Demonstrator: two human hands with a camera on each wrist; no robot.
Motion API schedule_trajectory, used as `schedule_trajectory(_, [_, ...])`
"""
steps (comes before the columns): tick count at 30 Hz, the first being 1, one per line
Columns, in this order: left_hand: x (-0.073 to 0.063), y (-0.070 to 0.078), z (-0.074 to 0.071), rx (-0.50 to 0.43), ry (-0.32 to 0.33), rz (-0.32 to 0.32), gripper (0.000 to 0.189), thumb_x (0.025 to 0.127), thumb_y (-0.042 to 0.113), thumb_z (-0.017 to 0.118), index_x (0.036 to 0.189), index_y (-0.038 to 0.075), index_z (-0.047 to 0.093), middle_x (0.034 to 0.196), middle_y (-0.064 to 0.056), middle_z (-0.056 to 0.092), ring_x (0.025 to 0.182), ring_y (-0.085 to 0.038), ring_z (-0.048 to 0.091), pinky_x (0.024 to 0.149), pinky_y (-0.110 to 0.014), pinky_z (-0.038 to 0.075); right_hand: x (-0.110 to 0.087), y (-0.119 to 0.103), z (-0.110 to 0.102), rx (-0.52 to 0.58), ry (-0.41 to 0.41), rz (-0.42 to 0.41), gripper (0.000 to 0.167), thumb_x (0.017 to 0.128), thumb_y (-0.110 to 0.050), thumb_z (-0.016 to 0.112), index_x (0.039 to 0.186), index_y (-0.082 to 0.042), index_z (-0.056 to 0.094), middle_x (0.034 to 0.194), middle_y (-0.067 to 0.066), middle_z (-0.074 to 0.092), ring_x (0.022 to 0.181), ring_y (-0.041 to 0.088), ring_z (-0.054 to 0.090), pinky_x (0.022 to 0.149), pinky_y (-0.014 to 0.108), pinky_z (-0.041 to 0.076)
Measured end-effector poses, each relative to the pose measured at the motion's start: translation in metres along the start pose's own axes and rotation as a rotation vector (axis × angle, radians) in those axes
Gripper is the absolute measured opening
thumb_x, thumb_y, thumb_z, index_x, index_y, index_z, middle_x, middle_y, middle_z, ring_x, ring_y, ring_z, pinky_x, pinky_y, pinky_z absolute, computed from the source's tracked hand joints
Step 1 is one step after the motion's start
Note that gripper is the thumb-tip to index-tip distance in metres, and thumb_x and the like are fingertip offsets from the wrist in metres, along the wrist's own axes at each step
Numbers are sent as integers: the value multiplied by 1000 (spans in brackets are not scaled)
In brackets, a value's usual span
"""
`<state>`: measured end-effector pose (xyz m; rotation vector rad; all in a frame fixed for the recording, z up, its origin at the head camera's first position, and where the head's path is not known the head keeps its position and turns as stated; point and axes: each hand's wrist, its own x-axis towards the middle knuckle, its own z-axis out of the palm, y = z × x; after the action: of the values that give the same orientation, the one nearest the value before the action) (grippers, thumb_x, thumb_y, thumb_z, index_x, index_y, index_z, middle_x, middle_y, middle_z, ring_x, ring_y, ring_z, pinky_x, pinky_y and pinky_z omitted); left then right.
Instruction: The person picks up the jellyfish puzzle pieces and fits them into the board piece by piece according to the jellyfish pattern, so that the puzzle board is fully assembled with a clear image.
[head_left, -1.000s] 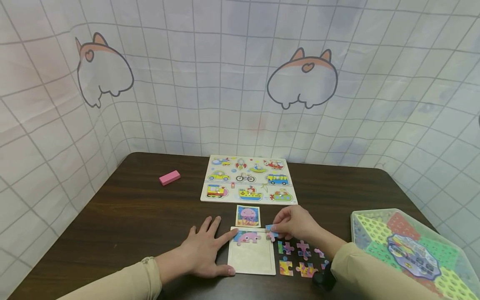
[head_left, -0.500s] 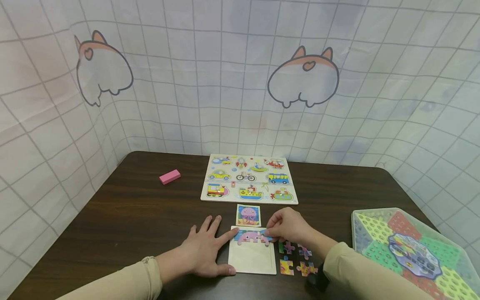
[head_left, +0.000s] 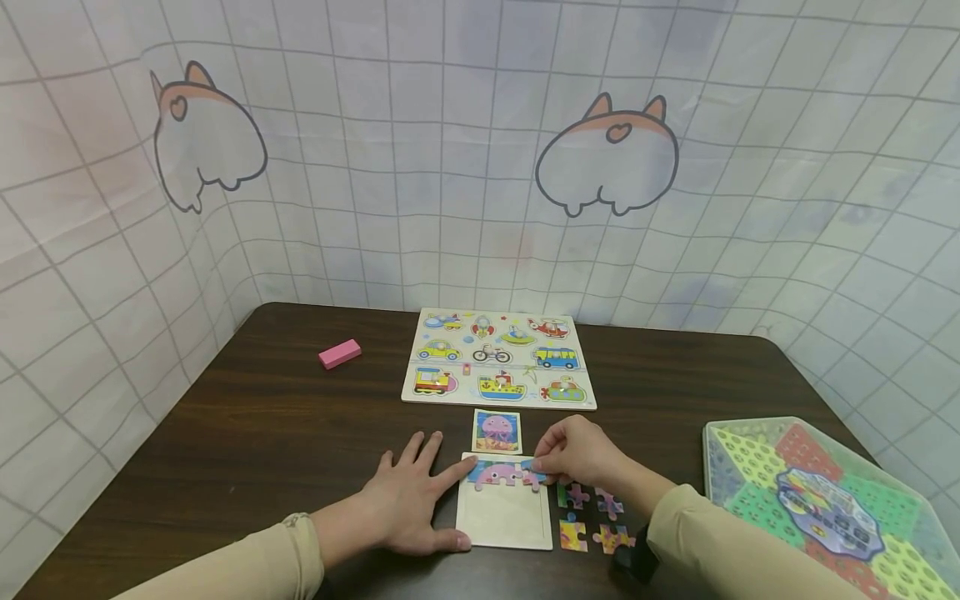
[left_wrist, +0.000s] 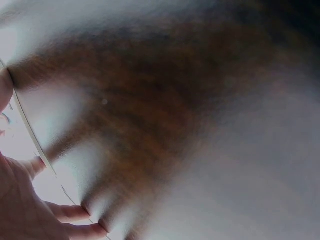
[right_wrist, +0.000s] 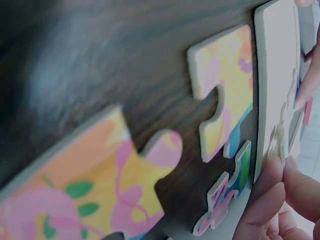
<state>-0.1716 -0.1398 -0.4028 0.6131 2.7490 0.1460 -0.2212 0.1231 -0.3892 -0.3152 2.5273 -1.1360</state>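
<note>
A pale wooden puzzle tray (head_left: 504,521) lies in the middle of the table. Along its top edge sits a pink-and-blue jigsaw section (head_left: 491,475) with a sea creature's face. My left hand (head_left: 405,504) is spread flat, index fingertip on that section's left corner and thumb at the tray's lower left side. At the tray's upper right corner, my right hand (head_left: 581,454) pinches a pink-and-blue puzzle piece (head_left: 534,482), which lies against the section's right side. In the right wrist view its thumb and finger (right_wrist: 265,192) meet at the tray's edge, largely hiding the piece.
Loose puzzle pieces, among them a yellow corner piece (head_left: 573,535), lie right of the tray. A jellyfish picture card (head_left: 497,432) and a vehicle puzzle board (head_left: 498,360) lie behind it. A pink block (head_left: 340,354) sits left; a clear game box (head_left: 817,508) stands right.
My right hand has brought its puzzle piece left and down, from beside the tray onto its upper right corner, against the other section. My left hand has stayed put.
</note>
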Motion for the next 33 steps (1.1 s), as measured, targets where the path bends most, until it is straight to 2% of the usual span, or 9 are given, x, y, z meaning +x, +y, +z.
schedule_trajectory(7, [-1, 0, 0, -7, -5, -2, 95, 80, 82, 62, 160, 41, 31, 167, -18, 27, 153, -45, 26, 109, -72, 34, 0, -2, 3, 4, -5, -12, 10, 90, -9, 78, 83, -2, 74, 66, 4, 71, 60, 11, 63, 57, 28, 52])
schedule_trajectory(15, [-1, 0, 0, -14, -6, -2, 95, 80, 82, 62, 160, 41, 30, 167, -19, 26, 153, -45, 25, 110, -72, 34, 2, -11, 12, -129, 61, 12, 16, 84, -9, 82, 71, -7, 73, 60, 1, 69, 52, 10, 60, 51, 25, 50])
schedule_trajectory(23, [0, 0, 0, -7, 8, 5, 95, 80, 81, 62, 160, 40, 31, 167, -19, 27, 153, -46, 26, 109, -72, 34, 5, -21, 14, -243, 81, 29, 22, 82, -9, 85, 65, -9, 70, 55, 1, 67, 50, 11, 61, 50, 25, 50])
schedule_trajectory(33, [0, 1, 0, -2, 1, -4, 95, 80, 81, 62, 160, 40, 31, 167, -19, 27, 153, -46, 26, 109, -72, 34, 6, -18, 17, -273, 101, 15, 25, 80, -9, 87, 64, -10, 67, 55, 0, 65, 49, 10, 60, 48, 23, 47])
